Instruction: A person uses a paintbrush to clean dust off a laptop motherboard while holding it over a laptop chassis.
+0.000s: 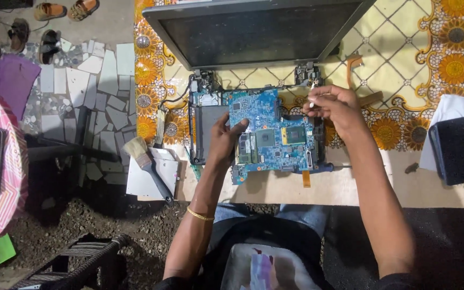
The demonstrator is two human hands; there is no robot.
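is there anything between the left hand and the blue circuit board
Nothing visible. The left hand already rests on the left edge of the blue circuit board, thumb on top. The right hand pinches a small white piece at the board's upper right corner.

Dark rect laptop screen (256, 33), grey bezel, lies flat at table's top; no pkgs/labels/signs.

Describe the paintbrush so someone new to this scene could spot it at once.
Start at the open laptop on the flowered tablecloth, then go down past the blue circuit board to the table's left edge. There the paintbrush lies aslant on a white sheet. Its pale bristles and dark handle set it apart.
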